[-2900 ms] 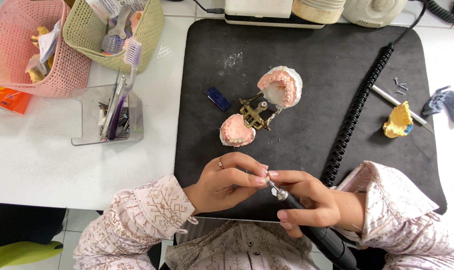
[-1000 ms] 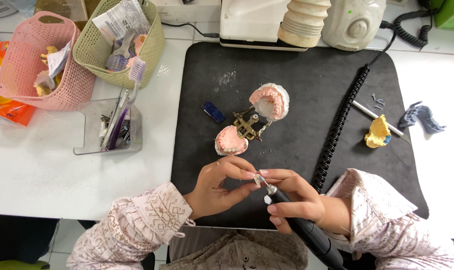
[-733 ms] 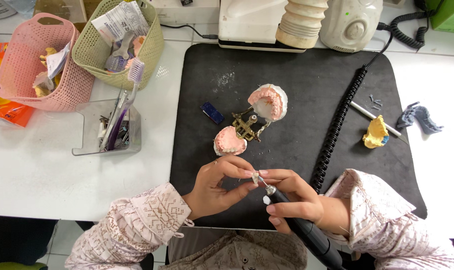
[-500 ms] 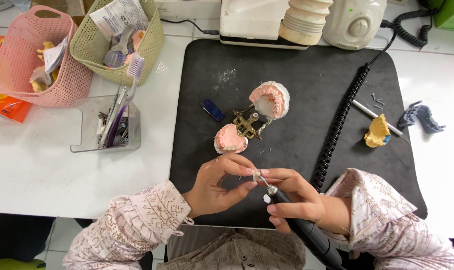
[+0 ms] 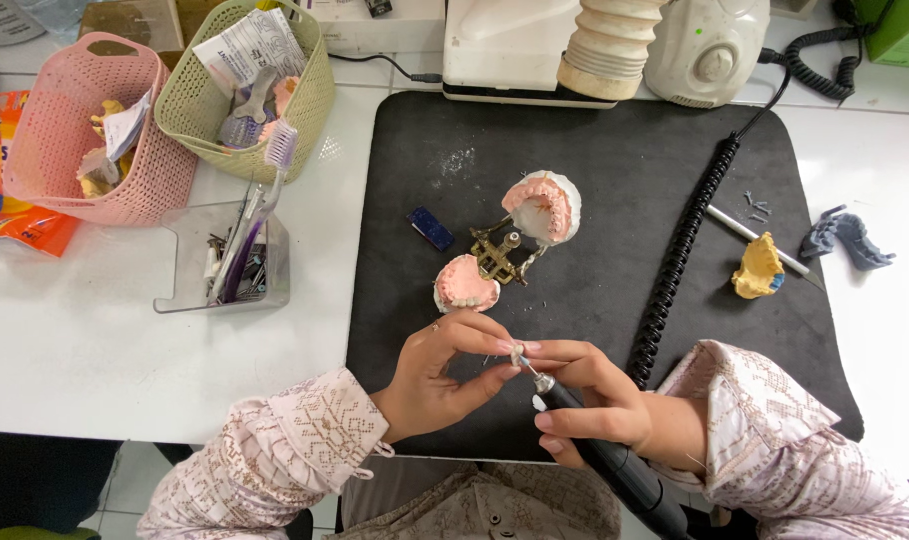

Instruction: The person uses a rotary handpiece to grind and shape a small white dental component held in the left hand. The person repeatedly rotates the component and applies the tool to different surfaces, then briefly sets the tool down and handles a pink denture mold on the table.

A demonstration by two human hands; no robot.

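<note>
My left hand (image 5: 445,370) pinches a tiny pale dental piece (image 5: 518,352) between thumb and fingertips, low over the black mat (image 5: 615,150). My right hand (image 5: 590,400) grips a black rotary handpiece (image 5: 615,465) like a pen, its thin metal tip touching the small piece. Just beyond my hands lies an open brass articulator (image 5: 497,255) with two pink-and-white dental casts, one near (image 5: 465,283) and one farther back (image 5: 543,205).
A coiled black cord (image 5: 685,240) runs up the mat to white machines (image 5: 615,40). A small blue block (image 5: 432,228), a yellow wax lump (image 5: 757,268) and grey pieces (image 5: 845,238) lie about. Pink (image 5: 85,140) and green (image 5: 255,90) baskets and a clear tool holder (image 5: 230,265) stand left.
Both hands stay together on the small piece with the handpiece tip against it. The view has shifted slightly; nothing on the mat has moved.
</note>
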